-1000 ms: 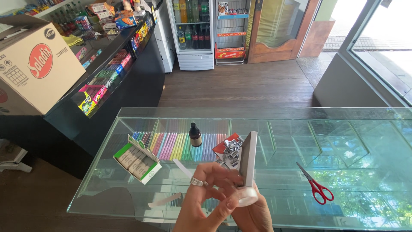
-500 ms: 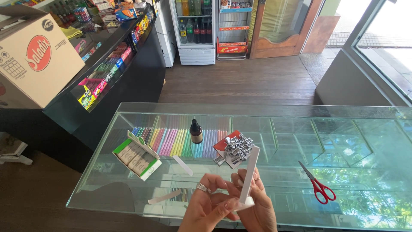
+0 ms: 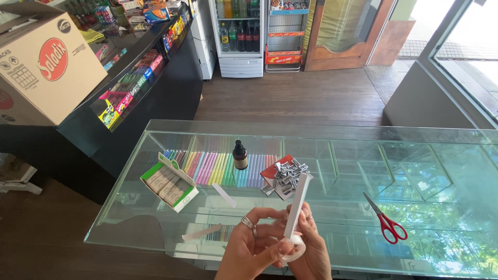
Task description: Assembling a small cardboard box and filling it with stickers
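Observation:
Both my hands are at the near edge of the glass counter (image 3: 363, 155). My left hand (image 3: 249, 249) has a ring on one finger and pinches a roll of clear tape (image 3: 293, 250) at the bottom. My right hand (image 3: 311, 249) is behind a thin flat white piece (image 3: 298, 205) and holds it upright; the piece stands edge-on, tilted slightly right, its lower end at the tape roll. Just beyond it, a pile of small metal clips (image 3: 286, 175) lies on a red card.
On the glass lie red-handled scissors (image 3: 385, 221), a small dark dropper bottle (image 3: 239, 155), an open green-and-white box (image 3: 170, 182) of small packs, and two white strips (image 3: 223, 195). Coloured items fill the case below. A black counter with a cardboard box (image 3: 41, 62) stands left.
The white piece has tilted and now shows edge-on. My hands have sunk lower in view and shifted slightly right. The camera has tipped, showing more of the counter.

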